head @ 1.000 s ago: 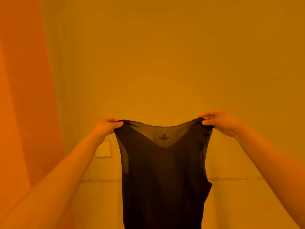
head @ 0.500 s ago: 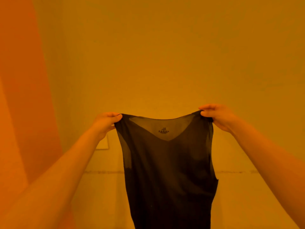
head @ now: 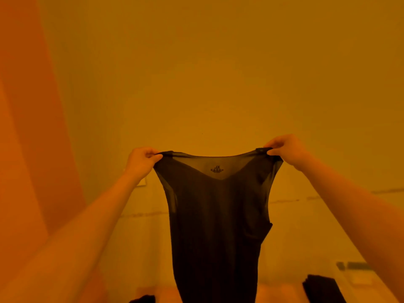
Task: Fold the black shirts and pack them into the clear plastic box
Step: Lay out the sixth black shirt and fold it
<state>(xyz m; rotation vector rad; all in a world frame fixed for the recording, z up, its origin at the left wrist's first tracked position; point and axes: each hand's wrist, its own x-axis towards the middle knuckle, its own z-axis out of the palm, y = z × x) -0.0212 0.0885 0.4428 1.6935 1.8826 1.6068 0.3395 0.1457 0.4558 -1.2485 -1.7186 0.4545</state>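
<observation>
A thin black sleeveless shirt (head: 216, 226) hangs in the air in front of me, stretched flat between both hands, with a small printed label below the neckline. My left hand (head: 142, 160) pinches its left shoulder strap. My right hand (head: 284, 148) pinches the right shoulder strap, slightly higher. The shirt's hem runs out of the bottom of the picture. Dark folded fabric (head: 321, 289) lies low at the right, and another dark piece (head: 143, 299) shows at the bottom edge. The clear plastic box is not in view.
A plain wall fills the background under strong orange light. A wall plate (head: 143, 182) sits behind my left wrist. An orange curtain-like band (head: 32, 127) covers the left side. A dark small object (head: 352, 265) lies low at the right.
The view has tipped slightly down, so dark fabric at the bottom has come into sight. Both hands keep the same pinch on the straps, and the shirt still hangs stretched.
</observation>
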